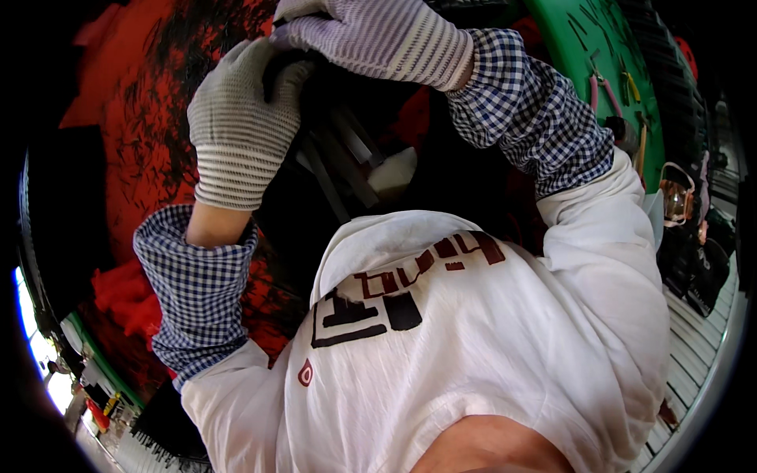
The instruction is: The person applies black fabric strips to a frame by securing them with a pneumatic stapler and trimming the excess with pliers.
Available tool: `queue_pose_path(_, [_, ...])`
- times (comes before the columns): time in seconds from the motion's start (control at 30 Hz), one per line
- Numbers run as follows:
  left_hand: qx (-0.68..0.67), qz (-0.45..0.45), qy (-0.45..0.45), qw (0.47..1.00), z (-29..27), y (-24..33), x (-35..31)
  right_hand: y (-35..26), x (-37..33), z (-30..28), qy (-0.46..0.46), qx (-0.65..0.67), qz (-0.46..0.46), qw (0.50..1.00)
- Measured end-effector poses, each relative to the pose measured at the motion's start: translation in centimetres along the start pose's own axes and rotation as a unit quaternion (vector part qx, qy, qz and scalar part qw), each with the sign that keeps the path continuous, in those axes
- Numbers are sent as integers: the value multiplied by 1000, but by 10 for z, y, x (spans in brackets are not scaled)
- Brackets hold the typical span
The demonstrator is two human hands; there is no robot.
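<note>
Both my hands wear striped grey-and-white knit gloves, with checked blue-and-white sleeve covers above the wrists. My left hand (246, 118) is raised at upper left, its fingers bent and its thumb curled toward them. From the upper right my right hand (371, 38) reaches across, fingers curled, and its fingertips meet those of the left. A dark gap shows between the two hands; anything pinched there is too dark to make out. The top of the right hand is cut off by the picture's edge.
Red cloth (146, 150) strewn with black slivers spreads at left. Grey metal bars (343, 162) and a whitish block (393, 173) lie below my hands. On a green surface (564, 35) at right are pink-handled pliers (605, 93), a yellow-handled tool (632, 87) and dark strips.
</note>
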State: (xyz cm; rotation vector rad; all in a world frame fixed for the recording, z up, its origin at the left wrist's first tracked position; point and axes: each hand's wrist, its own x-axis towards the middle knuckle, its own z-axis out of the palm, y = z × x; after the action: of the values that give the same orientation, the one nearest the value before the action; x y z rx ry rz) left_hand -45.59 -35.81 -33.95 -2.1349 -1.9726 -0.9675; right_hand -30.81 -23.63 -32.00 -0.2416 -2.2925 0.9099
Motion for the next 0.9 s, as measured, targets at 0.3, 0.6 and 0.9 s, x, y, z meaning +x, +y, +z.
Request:
queue_pose_path(0.3, [-13,-72,-12,997,-12,4,-6,-4,-19,-23,59,-52,-44,996])
queue_pose_path(0.6, [-111,-30,67,991,-15,10,-9,1,-47,-17,31,-286,-100,952])
queue_pose_path(0.9, [-41,-1,73,996,-15,22,0,-4,-46,-16,18,-301,-59,952])
